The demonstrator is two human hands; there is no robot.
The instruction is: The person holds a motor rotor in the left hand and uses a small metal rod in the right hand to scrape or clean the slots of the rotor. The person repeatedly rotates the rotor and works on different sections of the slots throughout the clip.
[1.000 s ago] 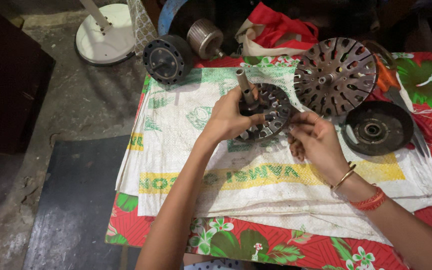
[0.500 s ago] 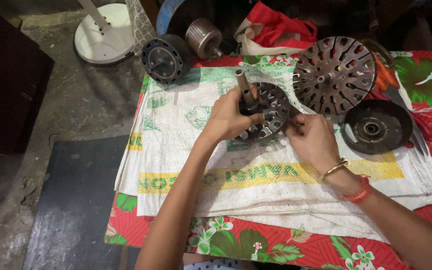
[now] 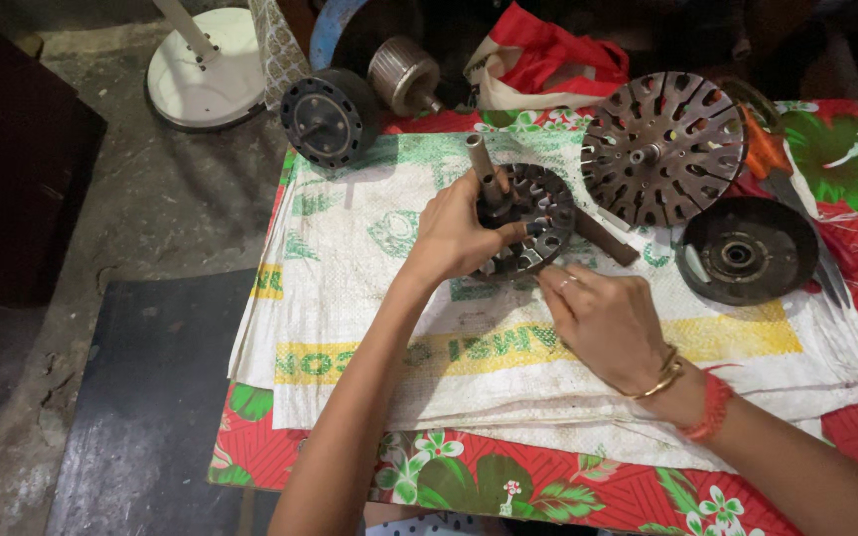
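A dark slotted metal motor core [image 3: 538, 213] with a shaft through it lies on a white woven sack [image 3: 429, 328]. My left hand [image 3: 454, 238] grips the core's left rim, thumb on its slots. My right hand [image 3: 603, 318] rests just below the core, fingertips touching its lower edge; whether it holds anything small is hidden. The shaft [image 3: 482, 164] sticks up to the upper left of the core.
A slotted round metal cover [image 3: 662, 147] and a dark dished cover [image 3: 747, 248] lie to the right. A black round motor part [image 3: 328, 114] and a ribbed rotor [image 3: 404, 71] sit at the back. A white fan base [image 3: 206, 69] stands on the floor. Red floral cloth [image 3: 548, 486] covers the table.
My right hand has slid down and toward me along the core's lower edge. My left hand keeps its grip on the core.
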